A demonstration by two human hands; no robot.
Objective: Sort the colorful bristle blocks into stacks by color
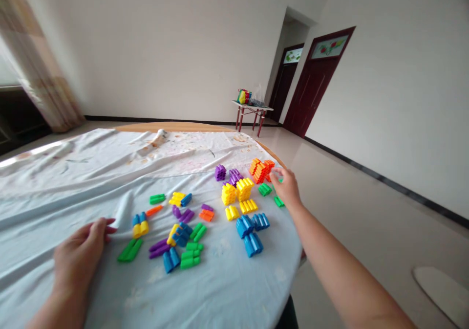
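Hovering at the near edge of the orange stack (pixel 258 171), the right hand (pixel 287 186) has its fingertips bent toward it in the head view; whether they pinch a piece cannot be told. The left hand (pixel 82 243) is loosely curled over the cloth (pixel 144 290), with nothing seen in its fingers.

By the look of it, the pieces around the right hand are already in order, one colour to a group, while those in front of the left hand remain mixed.

Counted outward from the right hand: one orange stack, perhaps in two joined parts; two green pieces (pixel 264 189) just beside the wrist, plus a sliver partly hidden by the hand; two purple clumps (pixel 220 172) farther off; two yellow stacks (pixel 245 188) and two flat yellow pieces (pixel 248 206); three blue clumps (pixel 253 244), on the near side.

Counted outward from the left hand: about five loose green pieces (pixel 129 251), the nearest just beside its fingers; three yellow-and-blue clusters (pixel 140 225); two loose orange pieces (pixel 154 210); one loose blue piece (pixel 171 259); three or four loose purple pieces (pixel 159 248), some too bunched to count surely.
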